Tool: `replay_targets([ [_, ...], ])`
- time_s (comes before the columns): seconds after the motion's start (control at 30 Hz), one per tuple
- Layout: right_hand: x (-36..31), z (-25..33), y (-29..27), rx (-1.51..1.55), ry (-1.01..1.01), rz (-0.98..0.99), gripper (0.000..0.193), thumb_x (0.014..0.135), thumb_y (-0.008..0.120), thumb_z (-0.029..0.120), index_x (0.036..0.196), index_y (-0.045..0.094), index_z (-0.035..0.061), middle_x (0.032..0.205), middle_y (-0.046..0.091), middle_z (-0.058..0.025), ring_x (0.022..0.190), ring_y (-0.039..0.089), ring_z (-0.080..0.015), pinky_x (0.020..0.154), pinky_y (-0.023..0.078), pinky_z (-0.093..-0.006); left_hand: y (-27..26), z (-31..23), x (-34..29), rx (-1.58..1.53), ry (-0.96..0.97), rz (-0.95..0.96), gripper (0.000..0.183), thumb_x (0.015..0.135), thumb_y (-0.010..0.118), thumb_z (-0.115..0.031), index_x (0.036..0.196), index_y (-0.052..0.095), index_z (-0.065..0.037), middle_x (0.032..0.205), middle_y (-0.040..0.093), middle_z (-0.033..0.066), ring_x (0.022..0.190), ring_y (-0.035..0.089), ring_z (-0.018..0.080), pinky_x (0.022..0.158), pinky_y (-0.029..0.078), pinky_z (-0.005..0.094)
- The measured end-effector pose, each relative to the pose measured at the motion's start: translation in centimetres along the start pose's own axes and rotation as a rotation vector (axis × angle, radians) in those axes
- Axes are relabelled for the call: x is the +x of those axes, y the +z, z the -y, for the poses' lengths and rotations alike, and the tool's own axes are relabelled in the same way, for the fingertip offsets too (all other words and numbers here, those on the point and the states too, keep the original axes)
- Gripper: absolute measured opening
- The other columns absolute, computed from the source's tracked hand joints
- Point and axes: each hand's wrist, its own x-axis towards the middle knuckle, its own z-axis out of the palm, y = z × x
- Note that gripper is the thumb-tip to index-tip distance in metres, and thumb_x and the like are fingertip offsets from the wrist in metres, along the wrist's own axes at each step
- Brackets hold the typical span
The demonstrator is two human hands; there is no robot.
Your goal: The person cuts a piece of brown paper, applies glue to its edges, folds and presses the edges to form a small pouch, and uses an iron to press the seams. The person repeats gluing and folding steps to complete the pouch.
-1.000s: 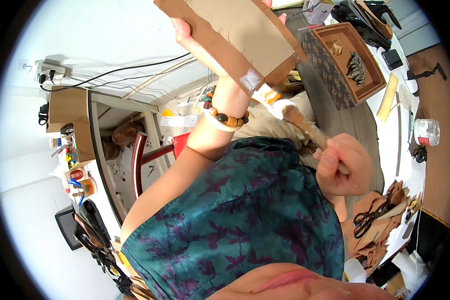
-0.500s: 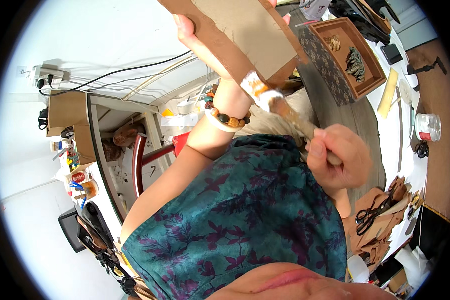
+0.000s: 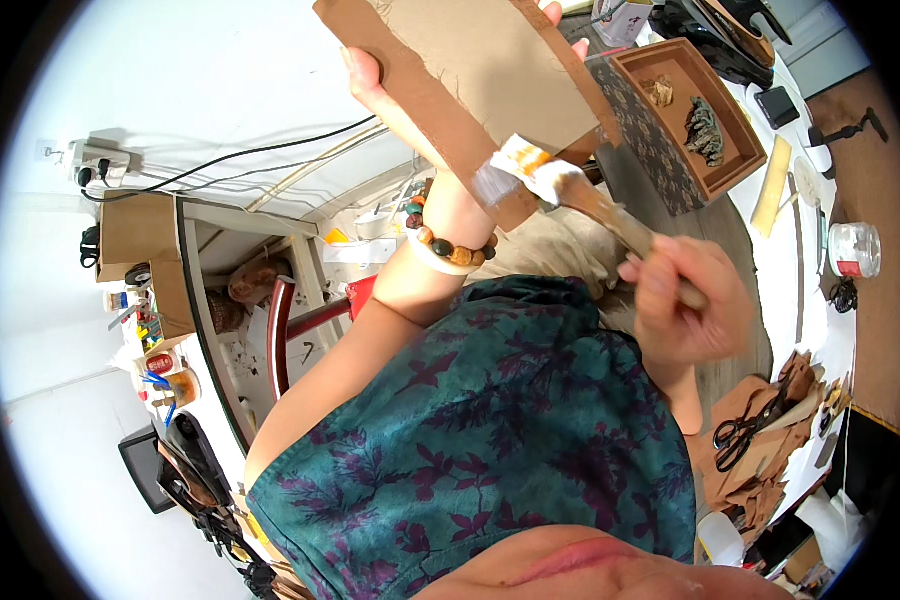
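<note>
My left hand (image 3: 366, 80) holds up a flat panel (image 3: 500, 70) from beneath, thumb along its left edge and some fingertips showing past its far right side. The panel has a beige-grey middle and brown, rough-edged borders that look like leather. A flat paintbrush (image 3: 610, 213) is gripped by its handle in my right hand (image 3: 698, 300). Thick white paste with an orange tint covers its bristles, which touch the panel's near end. Beside them a whitish wet smear (image 3: 495, 185) lies on the brown border. The left palm is hidden behind the panel.
Right of the panel sits a patterned box (image 3: 660, 150) with brown rims and small dried-looking pieces inside. Black scissors (image 3: 745, 430) rest on brown scraps (image 3: 760, 490) at the lower right. A clear jar (image 3: 855, 250) stands farther right. A red-framed chair (image 3: 280, 330) is at left.
The brush and my right hand have shifted slightly right. A whitish smear now shows on the panel's near border, where the bristles were. The panel has moved a little.
</note>
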Motion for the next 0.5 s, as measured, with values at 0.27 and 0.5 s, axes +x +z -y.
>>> replay_targets([
  [0.27, -0.5, 0.8, -1.8, 0.137, -0.017, -0.21, 0.02, 0.083, 0.072, -0.001, 0.099, 0.061, -0.0021, 0.079, 0.066, -0.0136, 0.061, 0.064, -0.0201, 0.056, 0.051, -0.0279, -1.0, 0.3, 0.0, -0.077, -0.161, 0.01, 0.103, 0.079, 0.035, -0.081, 0.143, 0.035, -0.001, 0.128, 0.051, 0.0244, 0.112, 0.055, 0.0401, 0.092, 0.048, 0.053],
  [0.5, 0.6, 1.8, -3.5, -0.166, -0.257, 0.127, 0.031, 0.077, 0.074, -0.006, 0.105, 0.062, 0.0018, 0.088, 0.063, -0.0119, 0.066, 0.063, -0.0201, 0.054, 0.049, -0.0265, -2.1, 2.6, 0.4, -0.17, -0.339, 0.069, 0.103, 0.08, 0.035, -0.08, 0.144, 0.034, 0.0, 0.127, 0.053, 0.0267, 0.114, 0.056, 0.0401, 0.094, 0.048, 0.05],
])
